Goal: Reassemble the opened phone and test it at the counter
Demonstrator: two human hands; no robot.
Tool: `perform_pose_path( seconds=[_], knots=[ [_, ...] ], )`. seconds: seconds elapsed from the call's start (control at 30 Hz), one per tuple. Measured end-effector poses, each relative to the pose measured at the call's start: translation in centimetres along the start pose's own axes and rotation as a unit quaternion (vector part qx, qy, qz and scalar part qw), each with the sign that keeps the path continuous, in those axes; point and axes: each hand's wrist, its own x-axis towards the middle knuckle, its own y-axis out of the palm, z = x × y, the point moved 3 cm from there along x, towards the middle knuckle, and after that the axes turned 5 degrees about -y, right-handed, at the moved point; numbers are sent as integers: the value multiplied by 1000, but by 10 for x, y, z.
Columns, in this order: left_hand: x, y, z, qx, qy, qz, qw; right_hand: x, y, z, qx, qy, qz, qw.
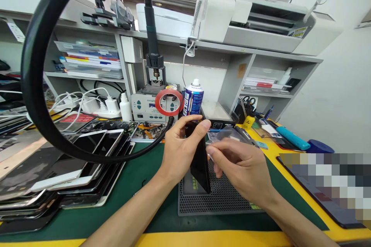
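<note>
Grey shelving [232, 88] backs a yellow-edged bench [179, 238] covered by a green mat [124, 195]. Taking the dark phone-like slab [200, 166] as the clock's centre, it stands steeply tilted over a perforated grey pad [220, 202]; whether its lower corner touches the pad cannot be told. The person's left hand [179, 152] grips its upper part between thumb and fingers. From three o'clock, the right hand [243, 166] pinches something small and whitish at the slab's edge, too little of it visible to name. Stacked devices [69, 177] lie at nine o'clock, a spray can [193, 98] stands at twelve, and a red tape roll [158, 102] sits at eleven.
</note>
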Motion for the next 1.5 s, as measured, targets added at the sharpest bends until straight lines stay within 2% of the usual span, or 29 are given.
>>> perform_pose_path(
  seconds=[0.33, 0.43, 0.6, 0.87, 1.27, 1.5],
  knots=[
    [-7, 1, -1, 45, 19, -32, 998, 7, 4, 7, 31, 44, -45, 998],
    [-7, 0, -1, 44, 22, -33, 998, 11, 4, 9, 13, 30, -41, 999],
    [-3, -3, 1, 17, 13, -32, 999, 11, 4, 10, -56, 4, 17, 998],
    [-3, -3, 1, -6, 2, -24, 1000, 8, 0, 9, -73, 6, 59, 996],
    [-4, 0, 0, -3, -3, -33, 999, 4, -2, 10, -122, -79, 34, 989],
    [-5, 1, 1, -4, 2, -37, 999, -2, -1, 8, -128, -95, 31, 987]
  ],
)
